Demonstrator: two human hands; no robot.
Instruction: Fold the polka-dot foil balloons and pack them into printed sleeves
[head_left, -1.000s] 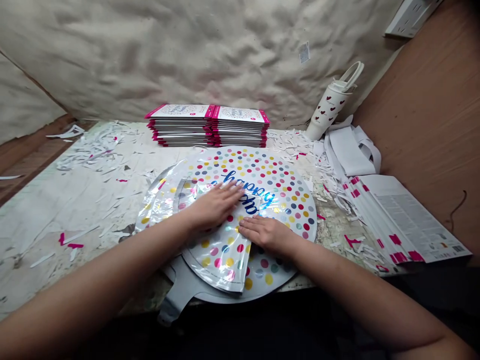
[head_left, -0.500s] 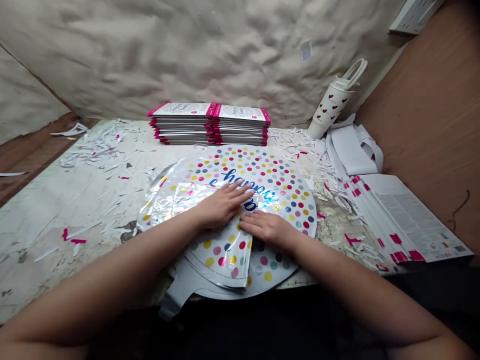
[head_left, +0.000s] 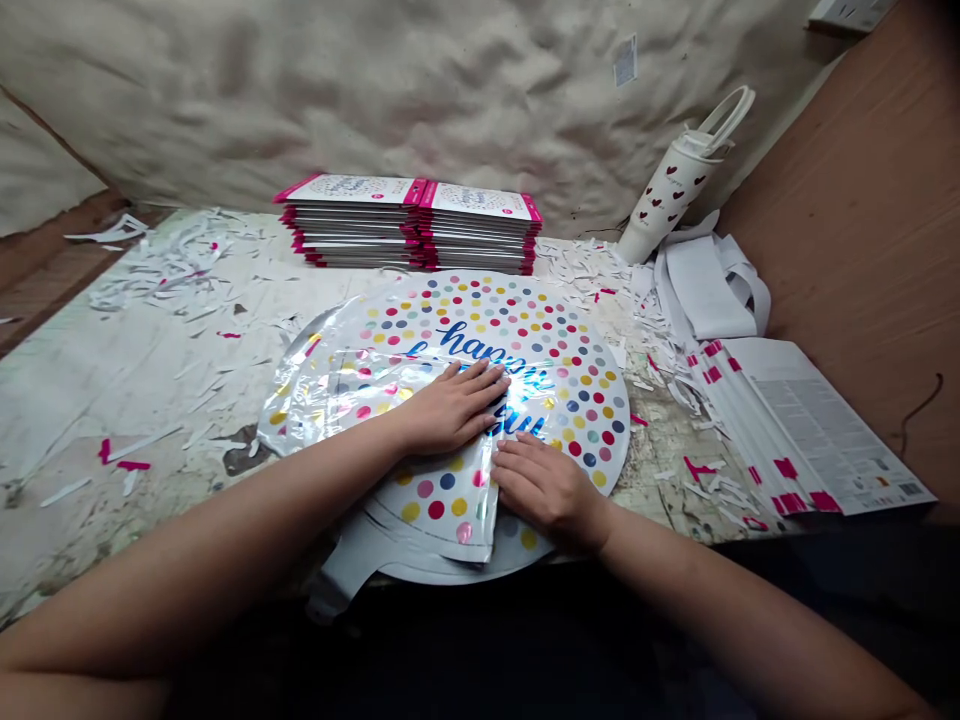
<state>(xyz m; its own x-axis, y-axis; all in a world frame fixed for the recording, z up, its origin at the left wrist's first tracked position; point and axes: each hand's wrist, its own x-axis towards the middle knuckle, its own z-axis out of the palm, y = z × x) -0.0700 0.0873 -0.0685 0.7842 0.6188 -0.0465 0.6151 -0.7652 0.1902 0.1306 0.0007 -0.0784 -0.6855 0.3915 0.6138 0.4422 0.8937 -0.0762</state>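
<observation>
A stack of flat round foil balloons (head_left: 570, 350) with coloured dots and blue "happy" lettering lies on the table. The top balloon is folded over itself, and its folded part (head_left: 442, 495) points toward me. My left hand (head_left: 450, 405) lies flat on the fold with fingers stretched out. My right hand (head_left: 544, 485) presses flat beside the fold's right edge, fingers together and extended. Neither hand grips anything.
Two stacks of pink-edged packaging cards (head_left: 409, 222) stand behind the balloons. More fanned cards (head_left: 795, 430) lie at the right. A white bottle with red hearts (head_left: 671, 185) leans on the wall, beside white strips (head_left: 709, 290). Paper scraps (head_left: 172, 265) litter the worn table (head_left: 112, 370).
My right hand slid down along the fold's edge toward me. My left hand stayed pressed on the fold. The view shifted slightly.
</observation>
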